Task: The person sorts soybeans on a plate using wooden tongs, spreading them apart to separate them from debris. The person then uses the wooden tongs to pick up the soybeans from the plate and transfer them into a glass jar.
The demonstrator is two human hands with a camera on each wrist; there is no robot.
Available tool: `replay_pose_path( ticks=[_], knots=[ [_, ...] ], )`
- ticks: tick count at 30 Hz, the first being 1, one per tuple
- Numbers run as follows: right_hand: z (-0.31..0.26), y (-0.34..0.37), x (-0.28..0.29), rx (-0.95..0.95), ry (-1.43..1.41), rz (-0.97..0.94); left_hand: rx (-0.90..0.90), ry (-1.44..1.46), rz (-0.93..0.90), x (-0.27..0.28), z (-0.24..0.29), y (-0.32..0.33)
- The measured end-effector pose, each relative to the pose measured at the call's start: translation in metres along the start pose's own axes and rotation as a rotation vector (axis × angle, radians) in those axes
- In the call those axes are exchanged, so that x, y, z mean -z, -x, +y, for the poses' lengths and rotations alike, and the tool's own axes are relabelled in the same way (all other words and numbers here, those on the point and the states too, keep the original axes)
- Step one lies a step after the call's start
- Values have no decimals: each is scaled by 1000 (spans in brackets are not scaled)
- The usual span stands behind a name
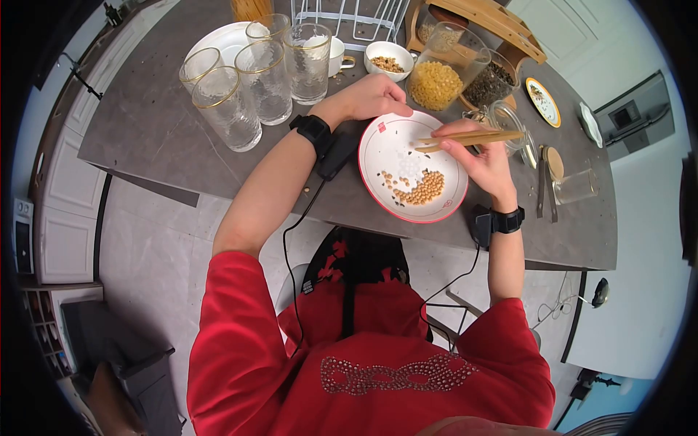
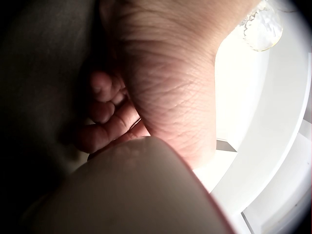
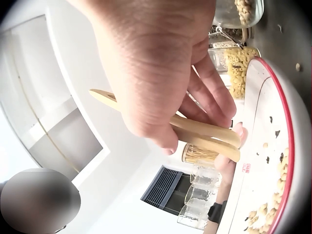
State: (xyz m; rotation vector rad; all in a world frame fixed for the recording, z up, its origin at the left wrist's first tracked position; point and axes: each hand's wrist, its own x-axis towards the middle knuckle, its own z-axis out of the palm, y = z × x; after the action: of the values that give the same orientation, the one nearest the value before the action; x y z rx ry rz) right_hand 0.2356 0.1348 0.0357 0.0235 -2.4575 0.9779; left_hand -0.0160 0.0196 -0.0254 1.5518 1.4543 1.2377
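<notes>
A shallow white dish with a red rim (image 1: 378,156) is at the table's near edge. Pale round beans, apparently soybeans (image 1: 427,190), gather on its near side with some small dark bits (image 3: 277,134). My left hand (image 1: 371,98) grips the far rim, its fingers curled against the dish's outer side (image 2: 131,180) in the left wrist view. Between the thumb and fingers of my right hand (image 1: 486,163) is a pair of wooden tongs (image 1: 483,136). Their tips (image 3: 235,146) hang over the dish, close together, with no bean visible between them.
Several gold-rimmed glasses (image 1: 265,80) stand at the left. Behind the dish are a white bowl of nuts or grains (image 1: 388,62), a jar of yellow pasta (image 1: 436,81) and a jar of dark seeds (image 1: 491,86). A glass lies at the right (image 1: 578,187).
</notes>
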Motion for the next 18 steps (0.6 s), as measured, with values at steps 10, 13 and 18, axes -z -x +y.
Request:
replay_pose_path(
  ticks=[10, 13, 18],
  knots=[
    [1, -3, -5, -116, -32, -50, 3, -15, -19, 3, -4, -3],
    [0, -4, -3, -142, -21, -32, -10, -12, -13, 3, -9, -8],
    [1, -1, 2, -171, 24, -27, 15, -14, -10, 1, -1, -3]
  ],
)
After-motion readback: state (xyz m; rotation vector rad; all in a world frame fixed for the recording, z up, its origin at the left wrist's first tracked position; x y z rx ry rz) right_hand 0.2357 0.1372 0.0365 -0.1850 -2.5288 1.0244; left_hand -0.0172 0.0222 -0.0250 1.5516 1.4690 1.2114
